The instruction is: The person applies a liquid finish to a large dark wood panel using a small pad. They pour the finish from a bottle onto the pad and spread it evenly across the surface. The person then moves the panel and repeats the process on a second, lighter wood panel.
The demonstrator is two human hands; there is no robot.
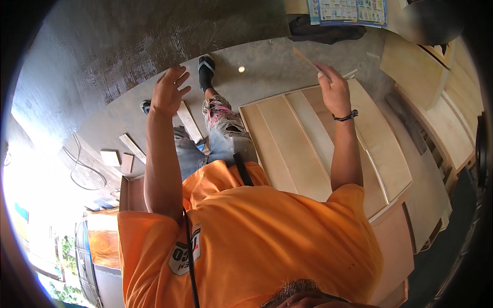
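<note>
My left hand (167, 93) is raised over the floor near the edge of a large dark, shiny surface (149, 43). Its fingers are apart and hold nothing. On the other side, my right hand (336, 95) grips a thin, light-coloured strip (305, 58), apparently wood, that points up and to the left. That hand, with a dark bracelet on its wrist, appears above the far end of a pale wooden panel (280, 149) with raised strips along it.
Wood offcuts (133, 148) and a longer board (189, 122) lie on the floor at left, near a looped cable (84, 177). Wooden panels or cabinet parts (426, 77) stand at right. A printed colour sheet (346, 11) and dark cloth (326, 33) are at the far side.
</note>
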